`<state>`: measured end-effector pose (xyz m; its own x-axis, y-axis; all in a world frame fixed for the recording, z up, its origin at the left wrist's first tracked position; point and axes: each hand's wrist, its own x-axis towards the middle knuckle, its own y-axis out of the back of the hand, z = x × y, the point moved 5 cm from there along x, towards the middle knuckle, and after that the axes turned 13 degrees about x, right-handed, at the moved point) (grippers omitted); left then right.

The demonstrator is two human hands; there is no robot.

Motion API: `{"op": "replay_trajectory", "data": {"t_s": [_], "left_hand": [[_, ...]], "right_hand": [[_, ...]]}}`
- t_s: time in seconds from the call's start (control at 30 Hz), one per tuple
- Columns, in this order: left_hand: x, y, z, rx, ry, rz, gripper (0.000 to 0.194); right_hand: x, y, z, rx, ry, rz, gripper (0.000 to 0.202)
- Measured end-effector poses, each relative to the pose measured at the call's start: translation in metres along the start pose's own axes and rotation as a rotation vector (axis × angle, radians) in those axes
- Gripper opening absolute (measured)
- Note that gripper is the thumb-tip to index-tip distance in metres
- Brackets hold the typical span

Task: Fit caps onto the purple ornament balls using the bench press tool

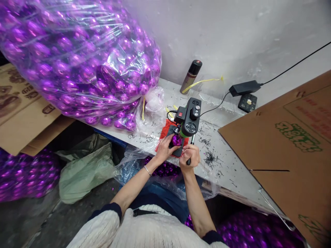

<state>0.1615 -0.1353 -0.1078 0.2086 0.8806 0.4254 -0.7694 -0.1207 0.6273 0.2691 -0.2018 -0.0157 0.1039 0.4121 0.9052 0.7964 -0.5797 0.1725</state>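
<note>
A small black bench drill press [191,117] stands on the white table over a red mat [165,129]. Under its head sits a shiny purple mirrored ball [177,140]. My left hand [165,148] pinches this ball from the near left side, thumb and fingers around it. My right hand [190,155] is wrapped round the drill press's lever handle [188,161], whose black end pokes out below the fist. Whether the bit touches the ball is hidden by the press head.
A huge clear bag of purple balls [77,65] leans at the left. Behind the press stand a spray can [190,76] and a black power adapter [244,88]. Black shavings [210,157] litter the table. Cardboard boxes [292,148] block the right. An open plastic bag [134,167] hangs below my hands.
</note>
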Motion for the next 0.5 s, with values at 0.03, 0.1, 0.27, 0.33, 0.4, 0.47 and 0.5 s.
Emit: {"op": "replay_trajectory", "data": {"t_s": [0.03,0.1,0.27,0.33,0.4,0.47,0.5], "left_hand": [[0.0,0.0,0.0,0.003,0.01,-0.003,0.059],[0.001,-0.002,-0.001,0.004,0.021,-0.003,0.058],[0.004,-0.001,-0.001,-0.018,0.01,0.042,0.061],[-0.001,0.007,0.001,-0.007,0.018,0.083,0.063],[-0.015,0.019,0.006,0.026,-0.02,0.103,0.066],[-0.042,0.027,0.013,0.06,-0.154,0.042,0.072],[-0.06,0.027,0.017,0.078,-0.245,-0.022,0.075]], "right_hand": [[-0.001,-0.002,0.0,0.005,0.031,-0.019,0.02],[0.0,-0.003,-0.002,0.023,0.077,-0.046,0.02],[0.03,0.006,-0.012,0.043,-0.09,0.024,0.026],[0.047,0.009,-0.018,0.053,-0.168,0.019,0.028],[0.058,0.011,-0.022,0.055,-0.215,0.0,0.029],[0.061,0.013,-0.024,0.054,-0.211,-0.013,0.029],[0.059,0.013,-0.024,0.052,-0.196,-0.016,0.028]]}}
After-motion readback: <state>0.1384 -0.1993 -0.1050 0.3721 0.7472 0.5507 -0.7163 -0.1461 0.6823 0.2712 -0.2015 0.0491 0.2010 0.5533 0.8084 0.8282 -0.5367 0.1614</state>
